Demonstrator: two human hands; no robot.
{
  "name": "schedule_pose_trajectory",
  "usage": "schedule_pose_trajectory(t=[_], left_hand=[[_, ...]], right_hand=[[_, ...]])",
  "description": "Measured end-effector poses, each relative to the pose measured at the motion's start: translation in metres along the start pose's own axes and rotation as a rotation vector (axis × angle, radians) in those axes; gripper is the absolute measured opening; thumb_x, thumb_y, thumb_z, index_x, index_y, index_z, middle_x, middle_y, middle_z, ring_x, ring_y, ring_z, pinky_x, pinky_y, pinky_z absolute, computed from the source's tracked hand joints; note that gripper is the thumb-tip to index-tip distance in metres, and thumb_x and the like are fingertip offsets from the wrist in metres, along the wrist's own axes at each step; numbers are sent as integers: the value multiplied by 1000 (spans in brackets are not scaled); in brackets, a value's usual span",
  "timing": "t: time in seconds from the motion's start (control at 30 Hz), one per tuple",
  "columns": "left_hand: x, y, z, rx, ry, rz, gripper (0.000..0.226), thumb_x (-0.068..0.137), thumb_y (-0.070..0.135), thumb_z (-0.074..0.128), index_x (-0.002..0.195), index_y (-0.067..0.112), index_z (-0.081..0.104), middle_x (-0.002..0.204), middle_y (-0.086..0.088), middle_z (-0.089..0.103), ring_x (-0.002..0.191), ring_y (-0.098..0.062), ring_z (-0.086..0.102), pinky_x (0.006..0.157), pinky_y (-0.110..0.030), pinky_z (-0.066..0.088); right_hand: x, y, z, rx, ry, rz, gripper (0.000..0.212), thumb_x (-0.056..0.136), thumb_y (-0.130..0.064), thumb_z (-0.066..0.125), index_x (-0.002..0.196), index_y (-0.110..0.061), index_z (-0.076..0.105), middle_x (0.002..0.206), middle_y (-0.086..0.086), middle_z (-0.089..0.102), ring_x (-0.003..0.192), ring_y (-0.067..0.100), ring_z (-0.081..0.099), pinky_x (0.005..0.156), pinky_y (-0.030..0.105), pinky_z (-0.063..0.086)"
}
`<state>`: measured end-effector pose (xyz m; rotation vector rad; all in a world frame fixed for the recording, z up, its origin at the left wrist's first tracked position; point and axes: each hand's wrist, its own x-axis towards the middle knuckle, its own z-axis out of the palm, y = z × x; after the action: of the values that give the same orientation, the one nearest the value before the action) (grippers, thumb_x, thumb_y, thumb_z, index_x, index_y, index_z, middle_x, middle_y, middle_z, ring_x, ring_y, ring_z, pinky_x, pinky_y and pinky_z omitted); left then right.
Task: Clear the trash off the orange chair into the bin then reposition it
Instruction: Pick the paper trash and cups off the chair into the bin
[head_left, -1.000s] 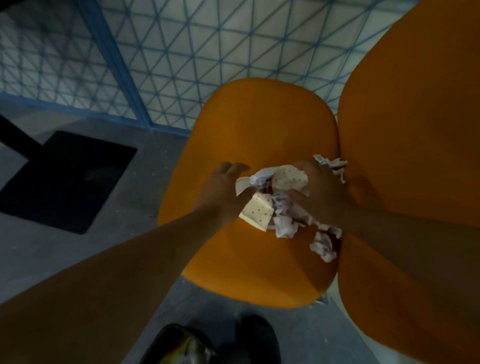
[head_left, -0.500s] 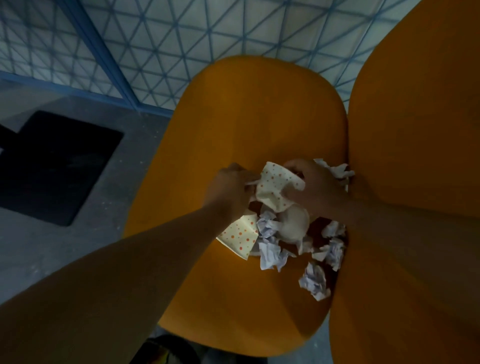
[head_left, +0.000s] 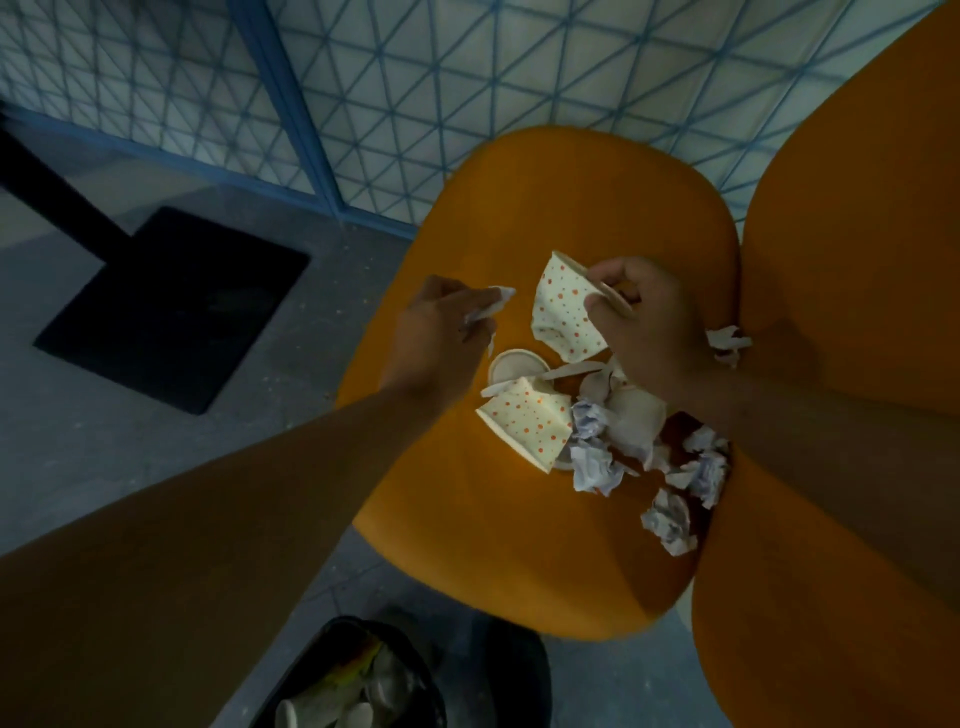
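Note:
The orange chair seat (head_left: 519, 519) fills the middle of the view, its backrest (head_left: 857, 260) rising at the right. My right hand (head_left: 644, 322) grips a crushed dotted paper cup (head_left: 561, 312) lifted above the seat. My left hand (head_left: 441, 338) holds a small white paper scrap (head_left: 493, 301) in curled fingers. A second dotted cup (head_left: 524, 426) lies on its side on the seat beside a round lid (head_left: 514, 366), a crumpled beige cup and several crumpled paper balls (head_left: 592, 462). The black bin (head_left: 353, 675) stands on the floor below the seat's front edge, with trash inside.
A black table base plate (head_left: 171, 306) lies on the grey floor at the left with its post rising to the upper left. A blue-framed patterned glass wall (head_left: 363, 104) runs behind the chair. A dark shoe (head_left: 519, 670) shows next to the bin.
Both hands have lifted apart from the pile: the right raised a dotted cup, the left came away with a paper scrap. The view pulled back, bringing the bin into sight.

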<state>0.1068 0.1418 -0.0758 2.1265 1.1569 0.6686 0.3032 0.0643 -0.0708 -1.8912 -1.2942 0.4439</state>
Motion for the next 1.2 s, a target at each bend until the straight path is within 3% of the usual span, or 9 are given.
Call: schedule_pose_trajectory(t=[0.1,0.2,0.27,0.43,0.57,0.77,0.93,1.07,1.2], left_hand=[[-38,-11,-28,12,42,-30,32,90,16,62,119,30,66,125,-3,45,102,-12,52,84,-17,48],[-97,-26,-65,5,80,-18,36,87,10,64,119,27,67,116,-2,43,94,-11,49,76,-2,39],[-140,-36,-89,-3,84,-26,39,86,5,63,118,26,67,109,-2,44,84,-10,49,70,1,36],[-243,-61,-131,49,-23,-219,39,89,9,58,125,23,62,112,-3,49,76,-11,52,67,-11,42],[-317,-89,-136,77,-32,-265,40,84,13,65,123,19,60,112,-4,56,91,-16,57,79,-29,52],[-395,-146,-90,64,-112,-423,27,83,21,68,107,21,55,104,0,59,89,-18,59,73,-33,53],[-410,-192,-35,70,-113,-409,19,85,20,64,94,18,48,89,-2,59,75,-21,58,57,-31,45],[-401,-225,2,118,-132,-289,14,88,15,60,101,11,58,101,-10,61,84,-30,61,69,-39,53],[-398,-259,27,196,-286,-324,26,92,17,55,116,20,64,119,-4,63,102,-25,63,86,-39,53]], right_hand=[[-32,-36,16,16,-41,-89,20,92,-12,60,112,-10,60,115,11,61,97,26,60,76,37,52],[-79,-79,36,39,-66,-163,17,87,-12,60,104,-10,62,108,6,60,92,18,58,69,18,46],[-115,-102,50,60,-97,-203,21,82,-16,57,101,-9,63,100,1,58,88,14,55,68,19,40],[-223,-130,99,76,-329,-240,19,87,-17,57,106,-14,60,103,-7,51,82,0,42,69,9,33],[-292,-127,139,59,-387,-268,19,88,-16,57,106,-15,60,103,-9,52,85,4,46,71,29,39],[-347,-99,193,68,-330,-246,23,83,-27,48,101,-17,58,102,-8,52,91,7,53,71,24,43],[-369,-49,240,-11,-307,-246,22,81,-20,54,102,-15,57,106,0,53,89,22,58,65,43,52],[-384,-9,271,-130,-378,-285,27,79,-12,63,106,-9,59,107,9,55,90,29,58,61,36,50],[-393,30,293,-370,-557,-243,42,85,-12,64,125,-8,53,122,12,48,110,33,48,73,42,52]])
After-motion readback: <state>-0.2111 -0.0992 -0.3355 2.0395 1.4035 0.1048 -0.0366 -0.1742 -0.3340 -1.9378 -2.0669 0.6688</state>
